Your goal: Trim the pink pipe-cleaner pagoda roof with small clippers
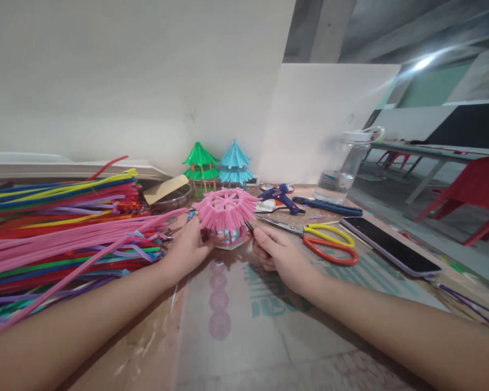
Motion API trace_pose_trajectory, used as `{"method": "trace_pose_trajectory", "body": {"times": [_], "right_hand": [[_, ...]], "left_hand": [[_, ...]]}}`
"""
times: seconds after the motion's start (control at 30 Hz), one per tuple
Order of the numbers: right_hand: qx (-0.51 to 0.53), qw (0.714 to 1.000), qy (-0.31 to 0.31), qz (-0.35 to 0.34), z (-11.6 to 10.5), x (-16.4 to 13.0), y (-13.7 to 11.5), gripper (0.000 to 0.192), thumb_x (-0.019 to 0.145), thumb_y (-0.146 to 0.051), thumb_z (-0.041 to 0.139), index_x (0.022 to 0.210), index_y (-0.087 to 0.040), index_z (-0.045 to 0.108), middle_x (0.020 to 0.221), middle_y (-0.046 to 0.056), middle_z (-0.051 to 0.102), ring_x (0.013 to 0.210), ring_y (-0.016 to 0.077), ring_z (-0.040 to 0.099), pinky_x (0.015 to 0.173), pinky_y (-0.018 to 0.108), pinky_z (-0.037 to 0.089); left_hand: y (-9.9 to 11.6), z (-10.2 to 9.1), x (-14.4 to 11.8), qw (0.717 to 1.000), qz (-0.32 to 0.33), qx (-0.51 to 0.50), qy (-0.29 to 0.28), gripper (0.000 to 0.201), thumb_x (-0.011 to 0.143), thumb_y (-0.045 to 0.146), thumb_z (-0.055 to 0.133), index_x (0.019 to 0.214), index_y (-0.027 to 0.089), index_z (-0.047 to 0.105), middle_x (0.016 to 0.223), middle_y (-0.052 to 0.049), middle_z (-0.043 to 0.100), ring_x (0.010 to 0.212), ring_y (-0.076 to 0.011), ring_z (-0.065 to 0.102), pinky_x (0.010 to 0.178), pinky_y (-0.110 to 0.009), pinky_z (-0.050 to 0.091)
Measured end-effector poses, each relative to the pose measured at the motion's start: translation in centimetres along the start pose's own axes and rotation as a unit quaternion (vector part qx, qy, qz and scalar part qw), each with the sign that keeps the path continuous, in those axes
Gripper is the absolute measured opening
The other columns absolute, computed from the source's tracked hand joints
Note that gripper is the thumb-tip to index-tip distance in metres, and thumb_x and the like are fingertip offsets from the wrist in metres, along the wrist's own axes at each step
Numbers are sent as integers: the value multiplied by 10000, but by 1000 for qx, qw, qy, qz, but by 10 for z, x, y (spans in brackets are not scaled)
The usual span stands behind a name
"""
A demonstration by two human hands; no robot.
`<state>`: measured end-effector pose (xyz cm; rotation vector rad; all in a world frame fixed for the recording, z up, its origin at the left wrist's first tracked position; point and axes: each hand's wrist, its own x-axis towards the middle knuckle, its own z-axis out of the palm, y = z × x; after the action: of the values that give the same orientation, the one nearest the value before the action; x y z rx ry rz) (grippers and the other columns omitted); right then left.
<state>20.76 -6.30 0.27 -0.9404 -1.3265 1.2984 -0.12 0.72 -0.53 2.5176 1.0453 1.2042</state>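
Note:
A small pink pavilion model (227, 209), its fringed roof made of pipe cleaners, stands at the middle of the table on a pale base. My left hand (191, 241) grips it low on the left side, fingers partly hidden behind it. On the other side, my right hand (275, 247) is closed around a thin dark tool (249, 227) that looks like tweezers, its tip close to the model's edge. Behind stand a green pavilion model (201, 165) and a blue pavilion model (235, 163). Just right of my right hand lie scissors (330, 243) with yellow and orange handles.
Bundles of coloured pipe cleaners (65, 233) fill the left. A blue glue gun (283, 196), dark-handled pliers (330, 206), a water bottle (337, 171) and a phone (389, 245) lie or stand at the right. Behind the table rises a pale wall (126, 81); a red chair (468, 190) stands beyond.

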Motion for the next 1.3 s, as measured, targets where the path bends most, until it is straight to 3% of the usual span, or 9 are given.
{"method": "trace_pose_trajectory", "body": {"times": [0.13, 0.5, 0.93, 1.3], "right_hand": [[5, 1000, 1, -4, 0, 0, 0, 539, 735, -713, 676, 722, -224, 451, 536, -90, 355, 425, 64, 218, 407, 233, 131], [-4, 1000, 10, -17, -1, 1, -1, 581, 696, -753, 696, 705, -208, 495, 518, -92, 366, 429, 63, 234, 396, 222, 143], [-24, 999, 20, -21, -2, 2, -1, 482, 747, -654, 701, 739, -192, 566, 523, -82, 358, 443, 73, 249, 397, 227, 151], [27, 1000, 5, -13, -2, 1, 1, 582, 714, -749, 683, 744, -218, 447, 530, -102, 359, 423, 51, 219, 390, 215, 119]], "left_hand": [[-2, -1, 0, 1000, -1, 15, -6, 422, 915, 411, 570, 1255, 160, 562, 1215, -159, 656, 1158, -332, 613, 1005, -498, 486], [-1, -2, 0, 999, 6, 35, -9, 415, 921, 432, 576, 1235, 162, 558, 1263, -163, 637, 1215, -334, 584, 1075, -509, 436], [-3, 0, 0, 999, 13, 37, -1, 405, 915, 422, 567, 1214, 149, 570, 1249, -170, 637, 1233, -344, 573, 1073, -512, 438], [-2, -1, 0, 1000, 9, 25, -2, 353, 911, 375, 584, 1200, 174, 561, 1258, -150, 636, 1206, -316, 582, 1054, -474, 456]]}}
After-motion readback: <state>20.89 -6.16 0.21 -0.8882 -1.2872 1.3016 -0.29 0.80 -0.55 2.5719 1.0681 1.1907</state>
